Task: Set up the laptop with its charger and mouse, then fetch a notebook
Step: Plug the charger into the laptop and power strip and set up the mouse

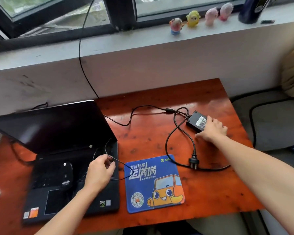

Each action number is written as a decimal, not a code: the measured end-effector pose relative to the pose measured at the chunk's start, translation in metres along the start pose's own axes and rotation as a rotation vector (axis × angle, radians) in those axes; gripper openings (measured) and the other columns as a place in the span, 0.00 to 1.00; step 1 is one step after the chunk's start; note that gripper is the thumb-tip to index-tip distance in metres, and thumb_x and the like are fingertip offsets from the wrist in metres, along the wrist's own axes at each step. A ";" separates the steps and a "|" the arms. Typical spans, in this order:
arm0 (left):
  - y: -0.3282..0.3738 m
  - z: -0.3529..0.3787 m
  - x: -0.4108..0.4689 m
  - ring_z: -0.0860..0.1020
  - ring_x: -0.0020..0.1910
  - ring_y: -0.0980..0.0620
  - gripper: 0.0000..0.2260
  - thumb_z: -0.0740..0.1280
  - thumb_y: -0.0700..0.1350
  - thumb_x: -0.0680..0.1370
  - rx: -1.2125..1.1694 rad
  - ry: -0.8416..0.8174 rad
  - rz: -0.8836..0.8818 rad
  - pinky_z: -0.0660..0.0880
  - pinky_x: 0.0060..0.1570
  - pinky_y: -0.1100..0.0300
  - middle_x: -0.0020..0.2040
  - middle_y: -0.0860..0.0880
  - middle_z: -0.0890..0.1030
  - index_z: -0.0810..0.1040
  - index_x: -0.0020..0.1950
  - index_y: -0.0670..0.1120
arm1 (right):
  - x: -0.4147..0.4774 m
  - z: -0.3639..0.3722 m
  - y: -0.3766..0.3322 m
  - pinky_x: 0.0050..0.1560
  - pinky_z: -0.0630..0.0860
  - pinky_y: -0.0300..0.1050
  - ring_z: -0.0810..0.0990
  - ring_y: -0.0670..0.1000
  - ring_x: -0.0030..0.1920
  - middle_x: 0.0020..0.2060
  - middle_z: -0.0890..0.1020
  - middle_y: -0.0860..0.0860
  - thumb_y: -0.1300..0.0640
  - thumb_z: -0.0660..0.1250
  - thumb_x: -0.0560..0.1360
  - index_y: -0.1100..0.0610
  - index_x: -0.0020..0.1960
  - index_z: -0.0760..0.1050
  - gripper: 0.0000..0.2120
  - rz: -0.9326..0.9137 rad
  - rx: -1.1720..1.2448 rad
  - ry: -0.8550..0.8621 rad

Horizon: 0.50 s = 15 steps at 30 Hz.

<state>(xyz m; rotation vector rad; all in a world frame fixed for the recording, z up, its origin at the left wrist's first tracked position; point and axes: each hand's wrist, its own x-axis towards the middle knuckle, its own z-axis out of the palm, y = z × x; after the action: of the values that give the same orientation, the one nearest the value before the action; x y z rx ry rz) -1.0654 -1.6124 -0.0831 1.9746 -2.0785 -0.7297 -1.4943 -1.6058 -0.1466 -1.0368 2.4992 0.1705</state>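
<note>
Two grips working: left grip curls round the thin black mouse cable over the open black laptop. The right grip lies loose-fingered on the black rectangular charger brick, whose long axis runs diagonally from far-left to near-right, on the red-brown wooden bench below a grey windowsill.

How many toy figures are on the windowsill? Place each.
4, in a row on the windowsill: blue-based figure leftmost, yellow figure next, then a pink figure, a second pink figure rightmost. None looks hidden.
</note>
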 end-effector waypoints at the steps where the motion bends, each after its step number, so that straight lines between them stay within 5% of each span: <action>1: 0.003 -0.005 -0.005 0.77 0.35 0.55 0.02 0.71 0.43 0.73 -0.003 0.001 -0.008 0.72 0.40 0.59 0.34 0.54 0.79 0.80 0.44 0.48 | 0.001 0.002 0.000 0.64 0.67 0.56 0.69 0.61 0.67 0.66 0.71 0.59 0.38 0.78 0.61 0.54 0.73 0.59 0.49 -0.005 -0.045 0.018; 8: 0.053 -0.027 0.000 0.76 0.30 0.53 0.06 0.71 0.43 0.70 -0.177 0.134 0.100 0.74 0.34 0.57 0.28 0.52 0.76 0.76 0.36 0.50 | -0.022 -0.005 -0.004 0.51 0.76 0.48 0.79 0.59 0.55 0.55 0.81 0.55 0.34 0.74 0.53 0.49 0.63 0.72 0.42 -0.148 0.209 -0.065; 11: 0.085 -0.006 0.022 0.78 0.37 0.52 0.05 0.72 0.43 0.71 -0.221 -0.074 0.118 0.74 0.42 0.60 0.37 0.51 0.81 0.80 0.45 0.48 | -0.039 -0.033 -0.014 0.44 0.80 0.45 0.83 0.51 0.43 0.43 0.85 0.48 0.39 0.76 0.51 0.49 0.53 0.80 0.32 -0.241 0.572 -0.219; 15: 0.102 0.027 0.039 0.77 0.55 0.50 0.19 0.70 0.48 0.73 -0.053 -0.418 0.157 0.71 0.57 0.60 0.57 0.48 0.77 0.75 0.63 0.51 | -0.068 -0.082 -0.025 0.32 0.74 0.44 0.78 0.50 0.29 0.30 0.80 0.51 0.44 0.76 0.53 0.53 0.41 0.82 0.20 -0.317 0.985 -0.447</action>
<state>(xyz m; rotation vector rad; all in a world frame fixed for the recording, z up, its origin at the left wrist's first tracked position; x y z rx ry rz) -1.1716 -1.6444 -0.0667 1.7177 -2.3734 -1.2364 -1.4622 -1.6017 -0.0425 -0.7996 1.6262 -0.7597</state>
